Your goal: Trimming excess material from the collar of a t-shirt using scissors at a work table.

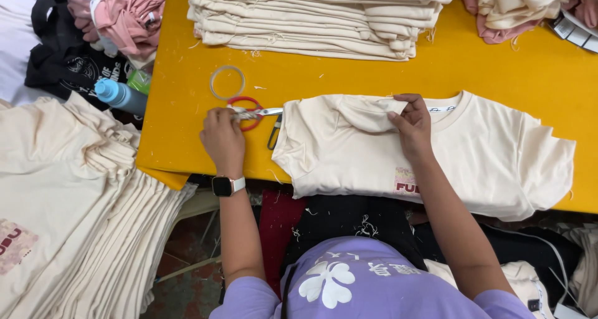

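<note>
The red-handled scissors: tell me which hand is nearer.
Left. The left hand rests on the red-handled scissors, fingers at the handles. The right hand is apart from them, pinching the cream T-shirt.

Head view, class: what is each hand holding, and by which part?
The left hand grips red-handled scissors at their handle loops. The right hand pinches the folded-over sleeve edge of the cream T-shirt on the yellow table.

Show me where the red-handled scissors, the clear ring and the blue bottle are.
red-handled scissors [248, 113]: head view, on the red handle loop beside the left hand's fingers.
clear ring [213, 77]: head view, on its left rim, on the yellow table.
blue bottle [122, 96]: head view, on its body at the table's left edge.
</note>
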